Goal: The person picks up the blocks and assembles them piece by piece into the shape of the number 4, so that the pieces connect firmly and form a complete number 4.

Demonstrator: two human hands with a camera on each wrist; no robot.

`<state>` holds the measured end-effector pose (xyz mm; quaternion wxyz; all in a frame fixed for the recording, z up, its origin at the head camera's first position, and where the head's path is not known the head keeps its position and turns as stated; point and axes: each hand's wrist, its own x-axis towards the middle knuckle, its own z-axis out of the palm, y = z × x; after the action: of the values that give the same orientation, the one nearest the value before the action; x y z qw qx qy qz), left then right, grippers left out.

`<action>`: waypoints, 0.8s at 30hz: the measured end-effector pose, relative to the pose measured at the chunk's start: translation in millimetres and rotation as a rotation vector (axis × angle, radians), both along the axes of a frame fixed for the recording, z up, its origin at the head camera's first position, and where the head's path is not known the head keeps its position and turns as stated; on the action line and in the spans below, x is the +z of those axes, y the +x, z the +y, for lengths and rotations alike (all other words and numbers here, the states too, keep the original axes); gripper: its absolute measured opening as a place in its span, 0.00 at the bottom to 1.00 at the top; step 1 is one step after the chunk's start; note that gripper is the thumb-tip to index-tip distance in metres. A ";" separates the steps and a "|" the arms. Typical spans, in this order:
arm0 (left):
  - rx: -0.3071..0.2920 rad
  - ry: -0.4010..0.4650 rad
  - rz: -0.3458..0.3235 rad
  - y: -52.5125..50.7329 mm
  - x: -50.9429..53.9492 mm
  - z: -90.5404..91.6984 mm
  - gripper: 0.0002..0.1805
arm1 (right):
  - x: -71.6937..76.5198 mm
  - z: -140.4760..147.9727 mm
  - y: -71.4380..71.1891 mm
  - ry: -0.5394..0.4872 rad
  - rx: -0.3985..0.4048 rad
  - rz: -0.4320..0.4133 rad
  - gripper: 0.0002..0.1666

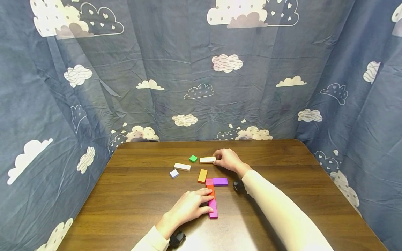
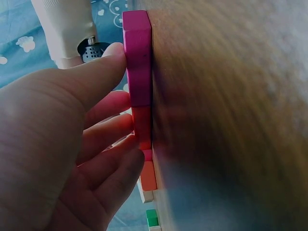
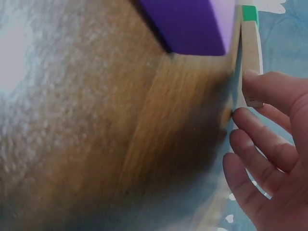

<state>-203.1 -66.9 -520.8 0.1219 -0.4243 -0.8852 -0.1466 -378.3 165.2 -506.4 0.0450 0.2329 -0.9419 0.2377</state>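
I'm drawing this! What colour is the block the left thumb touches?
The block is magenta, clearest in the left wrist view.

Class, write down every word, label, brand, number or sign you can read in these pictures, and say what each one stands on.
Readable text: none.
White block pinched by the right hand: a tiny dark mark on its end, too small and blurred to read.
Curtain: printed clouds and hearts, no lettering to be seen.

Right of the right hand (image 1: 228, 159), tabletop (image 1: 276, 156) allowed passage. Left of its grip, the green block (image 1: 193, 159) obstructed travel; on the near side, the purple block (image 1: 220, 182) did.
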 end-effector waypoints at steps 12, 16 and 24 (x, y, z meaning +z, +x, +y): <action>0.000 -0.005 -0.016 -0.5 0.2 0.5 0.25 | 4.3 3.6 -0.3 -0.425 -0.048 -0.213 0.16; -0.001 -0.007 -0.013 -0.8 -0.4 0.1 0.24 | 5.6 2.2 1.1 -0.554 -0.044 -0.255 0.19; -0.010 -0.003 0.005 -1.5 -1.5 -0.2 0.25 | 4.7 1.7 5.6 -0.790 -0.043 -0.364 0.23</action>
<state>-204.7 -67.1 -522.4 0.1227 -0.4293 -0.8830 -0.1449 -372.7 167.0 -501.7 -0.0313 0.1325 -0.7757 0.6162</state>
